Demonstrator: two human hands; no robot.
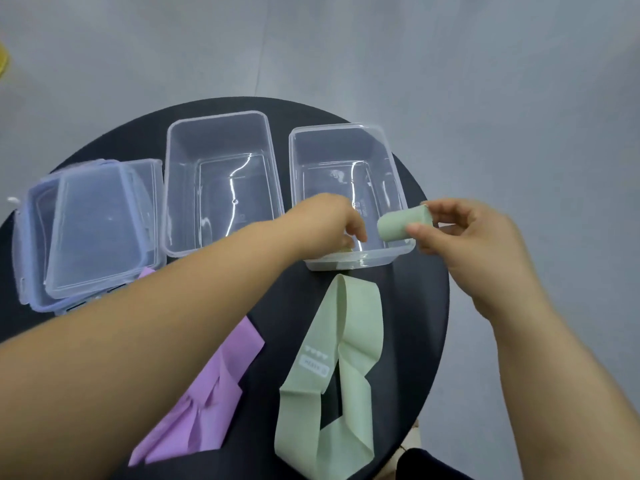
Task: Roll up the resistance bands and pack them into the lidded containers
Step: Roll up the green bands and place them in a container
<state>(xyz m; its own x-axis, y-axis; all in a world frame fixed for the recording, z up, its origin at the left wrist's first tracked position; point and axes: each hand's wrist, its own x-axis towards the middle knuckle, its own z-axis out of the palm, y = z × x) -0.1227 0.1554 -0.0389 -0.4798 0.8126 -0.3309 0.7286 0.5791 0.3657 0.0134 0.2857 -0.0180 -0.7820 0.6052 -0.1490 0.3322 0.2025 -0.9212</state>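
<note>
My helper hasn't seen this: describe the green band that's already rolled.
On the round black table, find the right-hand open clear container. Over its near right corner the right hand pinches a short pale green roll; the other green band lies loose and unrolled nearer the person.

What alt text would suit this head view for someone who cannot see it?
A person's right hand pinches a rolled green resistance band at the rim of the right clear plastic container, into which the left hand reaches. On the round black table sit a second clear container, stacked lids, an unrolled green band and purple bands.
</note>
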